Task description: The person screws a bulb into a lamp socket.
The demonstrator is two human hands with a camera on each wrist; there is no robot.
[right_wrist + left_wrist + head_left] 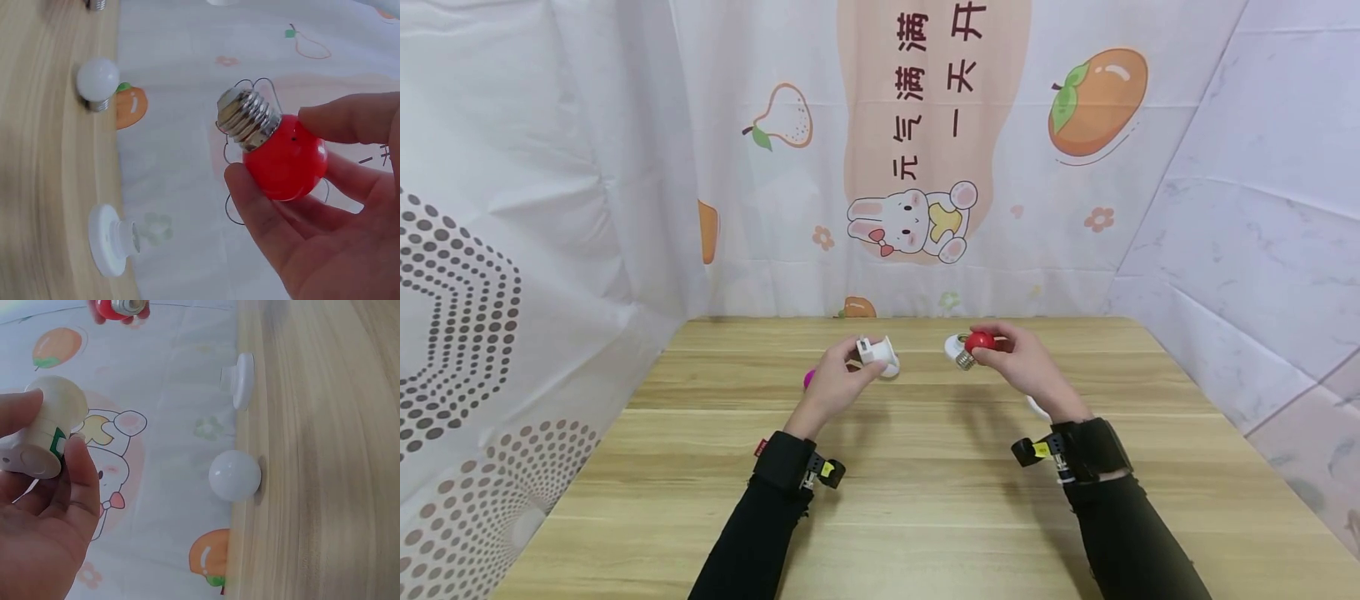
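Observation:
Between the thumb and fingers of my left hand (835,383) is a white lamp socket (37,434) with a small green patch on its side. It is held above the table. My right hand (331,231) pinches a red light bulb (287,159) by its round glass, with the metal screw base pointing away from the palm. Beneath the left hand's socket, a white light bulb (235,475) lies on the table. A white round-based lamp holder (109,240) stands on the table close to the red bulb, apart from it.
A magenta round object (808,379) lies partly hidden behind the left hand. Part of a white object (1037,407) shows beside the right wrist. The wooden table (910,517) ends at a printed curtain (760,217) at the back.

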